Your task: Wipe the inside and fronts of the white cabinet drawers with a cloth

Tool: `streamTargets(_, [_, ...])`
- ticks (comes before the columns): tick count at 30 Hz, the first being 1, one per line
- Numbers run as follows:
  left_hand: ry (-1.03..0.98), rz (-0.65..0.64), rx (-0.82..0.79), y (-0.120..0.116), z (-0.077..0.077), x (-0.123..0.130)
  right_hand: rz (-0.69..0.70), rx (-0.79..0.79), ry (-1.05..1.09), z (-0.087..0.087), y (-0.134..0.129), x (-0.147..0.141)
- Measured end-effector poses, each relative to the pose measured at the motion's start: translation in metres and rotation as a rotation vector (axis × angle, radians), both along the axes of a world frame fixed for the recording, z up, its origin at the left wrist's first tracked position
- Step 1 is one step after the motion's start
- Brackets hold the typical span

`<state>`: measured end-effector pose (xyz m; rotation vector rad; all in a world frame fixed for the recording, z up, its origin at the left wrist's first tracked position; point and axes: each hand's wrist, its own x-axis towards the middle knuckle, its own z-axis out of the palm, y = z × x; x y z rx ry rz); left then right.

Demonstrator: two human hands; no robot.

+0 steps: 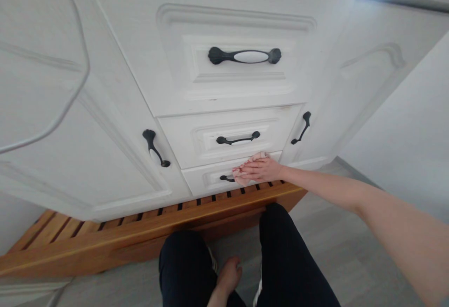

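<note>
My right hand (pixel 262 169) presses a pink cloth (pixel 242 179) against the front of the bottom drawer (pixel 206 181), over the right part of its dark handle (pixel 226 178). Its fingers lie together on the cloth and point left. Down between my knees hangs my left hand (pixel 229 274), away from the cabinet, with its fingers curled and nothing visible in them. Above the cloth are the middle drawer handle (pixel 238 139) and the top drawer handle (pixel 244 56), dark with pale inlays.
White cabinet doors (pixel 105 157) flank the drawers, each with a dark handle. A slatted wooden platform (pixel 140 230) runs under the cabinet, close to my knees (pixel 189 260). A pale cable (pixel 84 70) hangs at the left. A white wall (pixel 403 129) stands at the right.
</note>
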<state>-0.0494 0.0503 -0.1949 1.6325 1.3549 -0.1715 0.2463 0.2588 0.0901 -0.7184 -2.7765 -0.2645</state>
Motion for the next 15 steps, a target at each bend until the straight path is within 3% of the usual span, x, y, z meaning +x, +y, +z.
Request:
streamTargets(4, [0.014,-0.017,-0.007,-0.001,-0.003,-0.002,-0.210,-0.112,0.000,0.011,-0.011,0.056])
streamTargets(7, [0.037,-0.032,-0.017,-0.001,-0.002,-0.001,-0.368,-0.047,-0.002,-0.003,-0.019,0.076])
streamTargets(10, [0.053,-0.028,-0.019,-0.001,-0.001,0.001,-0.538,0.138,0.149,-0.044,-0.027,0.070])
streamTargets(13, [0.059,-0.018,-0.028,-0.001,0.003,0.003,-0.710,0.343,0.357,-0.099,-0.034,0.044])
streamTargets(15, [0.055,-0.015,-0.037,-0.001,0.006,0.004,-0.795,0.389,0.427,-0.132,-0.041,0.023])
